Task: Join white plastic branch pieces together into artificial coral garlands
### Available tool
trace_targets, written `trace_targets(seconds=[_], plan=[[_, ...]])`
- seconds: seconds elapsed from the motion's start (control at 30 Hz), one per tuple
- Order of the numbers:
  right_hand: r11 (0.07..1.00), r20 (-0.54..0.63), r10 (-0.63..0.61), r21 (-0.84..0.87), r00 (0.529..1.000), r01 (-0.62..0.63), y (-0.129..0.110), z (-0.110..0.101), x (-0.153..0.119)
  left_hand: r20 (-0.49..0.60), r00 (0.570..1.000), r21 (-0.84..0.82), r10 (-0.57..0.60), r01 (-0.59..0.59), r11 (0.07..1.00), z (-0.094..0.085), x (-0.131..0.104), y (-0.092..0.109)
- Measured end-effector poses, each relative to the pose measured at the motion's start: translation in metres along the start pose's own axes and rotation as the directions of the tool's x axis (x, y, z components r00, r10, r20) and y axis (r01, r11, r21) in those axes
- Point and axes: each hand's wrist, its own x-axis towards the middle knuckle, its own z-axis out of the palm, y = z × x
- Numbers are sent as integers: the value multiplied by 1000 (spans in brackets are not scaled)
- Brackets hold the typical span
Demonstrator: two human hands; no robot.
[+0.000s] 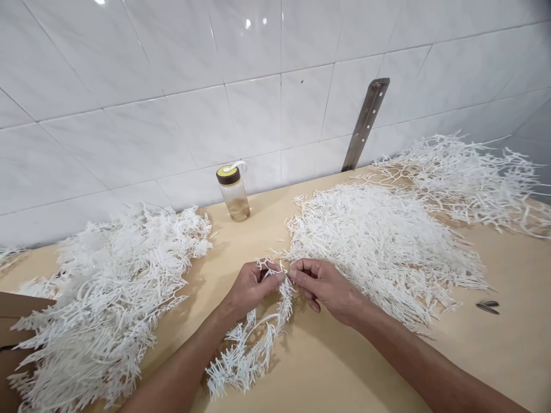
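A white, branching plastic-looking strand (256, 358) with many thin side twigs hangs from my fingers and trails over the table toward me. My left hand (253, 284) is closed, pinching the strand near its upper end between thumb and forefinger. Right beside it, the thumb and forefinger of my right hand (321, 285) are pressed together at the same strand's tip. The exact bit in the right pinch is too small to make out. Close to my right hand lies a broad heap of short white twigs (365, 235).
To the left is a tall pile of bushy white strands (116, 287), beside a brown box edge (17, 321). Barer white stems (477, 178) lie far right. A bottle (235, 198) stands near the tiled wall, where a metal strip (365, 123) leans. Small dark pieces (488, 307) rest at right.
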Motion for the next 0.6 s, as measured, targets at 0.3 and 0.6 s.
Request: trace_targets(seconds=[0.3,0.6], plan=[[910,-124,-184,-396,975,121,0,0,-3,41,992,-110,-123,127,986,2,0,-6],[475,-18,-564,-825,825,307,-2,5,-3,55,976,-197,-211,218,956,8,-2,0]])
